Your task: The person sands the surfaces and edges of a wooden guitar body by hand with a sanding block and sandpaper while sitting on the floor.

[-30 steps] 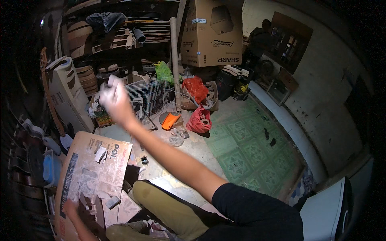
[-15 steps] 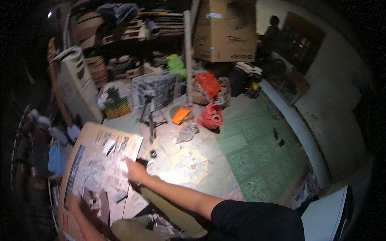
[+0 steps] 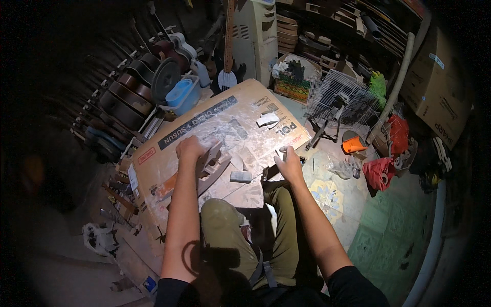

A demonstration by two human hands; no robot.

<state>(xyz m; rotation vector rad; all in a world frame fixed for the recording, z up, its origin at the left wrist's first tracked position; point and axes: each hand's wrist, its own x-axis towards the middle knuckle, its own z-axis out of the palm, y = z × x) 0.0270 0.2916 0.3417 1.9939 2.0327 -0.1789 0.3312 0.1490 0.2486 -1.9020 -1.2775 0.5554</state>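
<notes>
A flat cardboard sheet [image 3: 204,118] coated with pale dust lies in front of my knees. Over its middle, my left hand [image 3: 190,148] is closed, fingers bent, right beside some brown wooden pieces [image 3: 214,154]; whatever its fingers hold is hidden. By the cardboard's right edge my right hand [image 3: 290,165] pinches a small thing too small to name. A curved wooden strip [image 3: 215,175] lies between my left forearm and a grey rectangular block [image 3: 240,177]. Farther up the sheet rests a crumpled white scrap [image 3: 267,119].
Guitar bodies [image 3: 123,97] stand in a row at the left. A blue plastic tub [image 3: 181,94] sits behind the cardboard. On the right are a wire cage [image 3: 335,94], a small black tripod [image 3: 327,125], an orange dustpan [image 3: 353,144] and a red bag [image 3: 377,173].
The view has swung left and down, bringing the guitars and both forearms into sight. My left hand, blurred before, now shows sharply beside the wooden pieces. My right hand stays by the cardboard's right edge.
</notes>
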